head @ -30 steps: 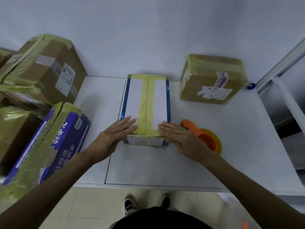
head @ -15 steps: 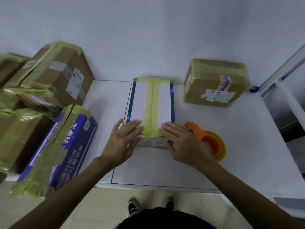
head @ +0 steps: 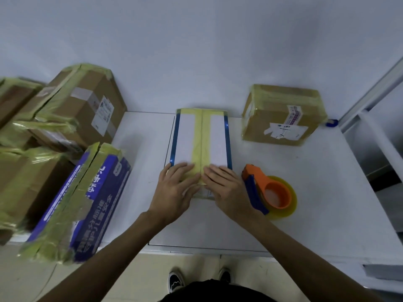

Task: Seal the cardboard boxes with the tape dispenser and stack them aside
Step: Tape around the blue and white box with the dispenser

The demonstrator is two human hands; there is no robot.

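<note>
Taped boxes [head: 185, 138]: six at least. Tape dispenser [head: 259, 179]: one. Hands [head: 174, 192]: two. Shoes [head: 175, 282]: two.

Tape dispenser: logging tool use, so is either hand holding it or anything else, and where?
Nothing is gripped. The left hand and right hand press flat on the near end of the white box; the tape dispenser lies beside it.

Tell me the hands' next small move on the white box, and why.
Probably grip the white box by its sides: tape covers its seam, the left hand and right hand lie flat on its near end, the tape dispenser lies aside.
</note>
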